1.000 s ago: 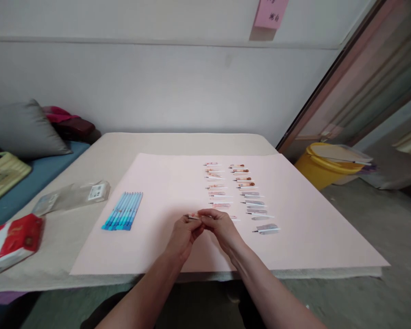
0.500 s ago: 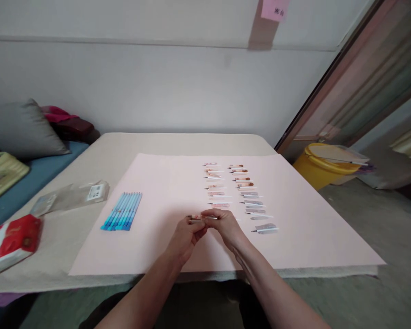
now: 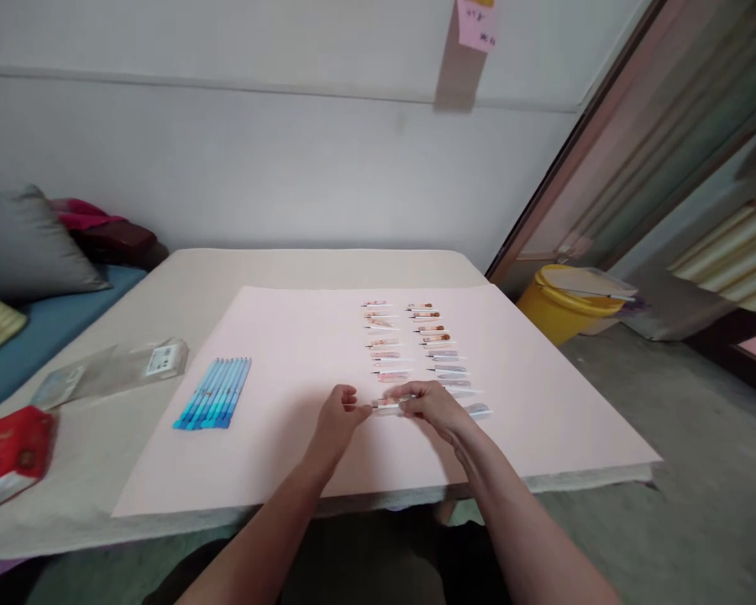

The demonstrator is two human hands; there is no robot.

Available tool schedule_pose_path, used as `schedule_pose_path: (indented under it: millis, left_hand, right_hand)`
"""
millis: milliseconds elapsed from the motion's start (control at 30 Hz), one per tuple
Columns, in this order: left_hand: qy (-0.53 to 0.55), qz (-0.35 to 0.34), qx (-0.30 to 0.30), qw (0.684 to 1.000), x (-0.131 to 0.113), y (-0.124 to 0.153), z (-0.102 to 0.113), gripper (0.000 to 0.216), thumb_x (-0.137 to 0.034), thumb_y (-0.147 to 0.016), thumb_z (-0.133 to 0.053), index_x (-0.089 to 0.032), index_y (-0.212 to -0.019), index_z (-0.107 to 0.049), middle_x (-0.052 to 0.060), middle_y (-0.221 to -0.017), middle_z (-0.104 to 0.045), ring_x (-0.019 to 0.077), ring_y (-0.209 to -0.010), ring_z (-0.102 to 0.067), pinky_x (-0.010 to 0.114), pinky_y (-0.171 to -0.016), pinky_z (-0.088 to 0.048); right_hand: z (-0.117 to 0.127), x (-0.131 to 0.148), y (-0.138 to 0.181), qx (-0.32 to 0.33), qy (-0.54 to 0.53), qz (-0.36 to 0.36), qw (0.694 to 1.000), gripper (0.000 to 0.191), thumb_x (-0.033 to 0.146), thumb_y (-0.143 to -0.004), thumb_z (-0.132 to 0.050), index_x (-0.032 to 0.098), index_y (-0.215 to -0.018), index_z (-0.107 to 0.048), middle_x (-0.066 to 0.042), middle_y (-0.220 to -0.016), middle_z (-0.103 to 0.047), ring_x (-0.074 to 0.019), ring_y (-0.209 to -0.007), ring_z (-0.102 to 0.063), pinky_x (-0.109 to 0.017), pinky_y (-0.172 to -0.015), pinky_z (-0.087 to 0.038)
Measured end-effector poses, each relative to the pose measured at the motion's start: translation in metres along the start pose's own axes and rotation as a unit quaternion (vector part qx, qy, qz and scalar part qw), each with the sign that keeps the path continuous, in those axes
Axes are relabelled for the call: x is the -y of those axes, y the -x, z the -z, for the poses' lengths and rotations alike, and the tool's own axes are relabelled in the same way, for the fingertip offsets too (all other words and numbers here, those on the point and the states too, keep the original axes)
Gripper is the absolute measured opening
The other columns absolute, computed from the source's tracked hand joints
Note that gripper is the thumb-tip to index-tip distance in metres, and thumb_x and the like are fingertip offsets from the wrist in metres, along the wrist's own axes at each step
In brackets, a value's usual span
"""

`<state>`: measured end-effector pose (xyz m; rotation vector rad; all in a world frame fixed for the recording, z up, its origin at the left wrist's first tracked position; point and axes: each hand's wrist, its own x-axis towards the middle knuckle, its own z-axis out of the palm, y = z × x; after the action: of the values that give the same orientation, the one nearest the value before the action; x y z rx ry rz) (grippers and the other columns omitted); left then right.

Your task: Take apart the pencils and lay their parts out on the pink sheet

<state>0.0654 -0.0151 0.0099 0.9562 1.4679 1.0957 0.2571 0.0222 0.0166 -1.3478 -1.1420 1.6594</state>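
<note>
My right hand (image 3: 432, 405) is closed on the right end of a slim pen refill (image 3: 384, 407), low over the pink sheet. A pale patterned pen barrel lies close along it, partly hidden by the fingers. Just left of the refill's dark tip is my left hand (image 3: 338, 413), fingers curled but apart and holding nothing. Beyond the hands, barrels and white refills lie in two columns: pinkish pieces (image 3: 386, 356) on the left, brown-ended (image 3: 437, 339) and greyish ones (image 3: 450, 369) on the right. My right hand covers part of the nearest greyish pieces.
A row of several blue pens (image 3: 217, 393) lies at the left of the pink sheet (image 3: 290, 336). Farther left are a clear plastic bag (image 3: 123, 370) and a red tissue pack (image 3: 13, 454). A yellow bucket (image 3: 558, 311) stands on the floor to the right.
My hands, together around the pen pieces before, have moved apart. The left has let go; the right has lowered the refill towards the sheet, below the left column. The view has shifted slightly.
</note>
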Motion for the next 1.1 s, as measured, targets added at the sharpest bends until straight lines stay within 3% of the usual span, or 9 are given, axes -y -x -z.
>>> schedule_pose_path:
  millis: [100,200,267,400,500,667,800,967,1100]
  left_hand:
    - [-0.093,-0.101,0.001,0.991,0.004,0.002,-0.005,0.019,-0.017,-0.061,-0.071,-0.02,-0.077,-0.061,0.005,-0.083,-0.057,0.0185,-0.08,-0.053,0.027,-0.073,-0.039]
    - [-0.215,-0.195,0.028,0.957,0.014,0.016,-0.014,0.017,-0.015,-0.068,-0.061,-0.02,-0.084,-0.062,0.008,-0.091,-0.058,0.0231,-0.095,-0.051,0.032,-0.087,-0.036]
    - [-0.347,-0.243,0.08,0.902,0.024,0.026,-0.023,0.028,-0.016,-0.075,-0.052,-0.017,-0.102,-0.059,0.013,-0.109,-0.056,0.026,-0.107,-0.047,0.038,-0.094,-0.032]
    - [-0.525,-0.312,0.128,0.782,0.047,0.036,-0.04,0.066,-0.035,-0.077,-0.054,-0.009,-0.134,-0.033,0.018,-0.143,-0.03,0.0303,-0.131,-0.023,0.046,-0.104,-0.022]
    - [-0.572,-0.33,0.139,0.738,0.063,0.034,-0.049,0.087,-0.056,-0.075,-0.05,-0.01,-0.141,-0.018,0.017,-0.148,-0.019,0.0311,-0.135,-0.013,0.052,-0.104,-0.018]
    - [-0.595,-0.326,0.15,0.72,0.081,0.029,-0.056,0.1,-0.07,-0.071,-0.04,-0.009,-0.143,-0.009,0.016,-0.15,-0.011,0.0321,-0.136,-0.01,0.055,-0.104,-0.017]
    - [-0.6,-0.331,0.152,0.712,0.085,0.029,-0.058,0.102,-0.073,-0.071,-0.036,-0.008,-0.144,-0.005,0.016,-0.15,-0.008,0.0317,-0.136,-0.008,0.055,-0.104,-0.015]
    - [-0.612,-0.319,0.169,0.704,0.083,0.028,-0.058,0.104,-0.074,-0.069,-0.036,-0.008,-0.144,-0.003,0.016,-0.15,-0.005,0.0317,-0.136,-0.006,0.054,-0.105,-0.015]
    - [-0.618,-0.303,0.184,0.702,0.08,0.028,-0.057,0.107,-0.076,-0.068,-0.034,-0.007,-0.143,-0.002,0.016,-0.15,-0.002,0.032,-0.137,-0.004,0.053,-0.106,-0.013]
  right_hand:
    - [0.011,-0.01,-0.001,-0.017,0.012,-0.007,1.0,0.019,0.008,-0.05,-0.063,0.014,-0.066,-0.072,-0.003,-0.066,-0.069,-0.0082,-0.049,-0.05,-0.02,-0.047,-0.04]
    - [0.015,-0.021,-0.003,-0.027,0.011,-0.02,0.999,0.019,0.008,-0.048,-0.064,0.014,-0.064,-0.071,0.0,-0.056,-0.065,-0.0073,-0.045,-0.047,-0.02,-0.047,-0.04]
    - [0.015,-0.026,-0.004,-0.027,0.013,-0.031,0.999,0.021,0.009,-0.046,-0.064,0.014,-0.066,-0.07,0.001,-0.054,-0.063,-0.0073,-0.046,-0.047,-0.021,-0.049,-0.04]
    - [0.015,-0.03,-0.005,-0.021,0.035,-0.032,0.999,0.023,0.011,-0.047,-0.062,0.014,-0.068,-0.07,0.001,-0.059,-0.064,-0.0074,-0.047,-0.047,-0.022,-0.051,-0.039]
    - [0.014,-0.029,-0.003,-0.013,0.058,-0.026,0.998,0.023,0.011,-0.047,-0.059,0.014,-0.067,-0.069,0.001,-0.059,-0.063,-0.0078,-0.048,-0.046,-0.023,-0.051,-0.038]
    - [0.018,-0.033,-0.004,0.0,0.116,-0.002,0.993,0.024,0.014,-0.05,-0.056,0.013,-0.069,-0.069,0.002,-0.048,-0.057,-0.0091,-0.046,-0.044,-0.023,-0.048,-0.034]
    - [0.023,-0.033,-0.003,0.001,0.216,0.026,0.976,0.025,0.017,-0.054,-0.055,0.014,-0.074,-0.071,0.0,-0.058,-0.064,-0.0116,-0.053,-0.05,-0.023,-0.053,-0.037]
    - [0.032,-0.019,0.004,-0.018,0.376,0.086,0.922,0.023,0.016,-0.062,-0.052,0.018,-0.074,-0.072,-0.002,-0.072,-0.07,-0.017,-0.071,-0.059,-0.024,-0.063,-0.041]
    - [0.043,-0.008,0.007,-0.067,0.504,0.083,0.857,0.024,0.012,-0.066,-0.047,0.018,-0.074,-0.069,-0.002,-0.076,-0.069,-0.0156,-0.074,-0.06,-0.022,-0.066,-0.038]
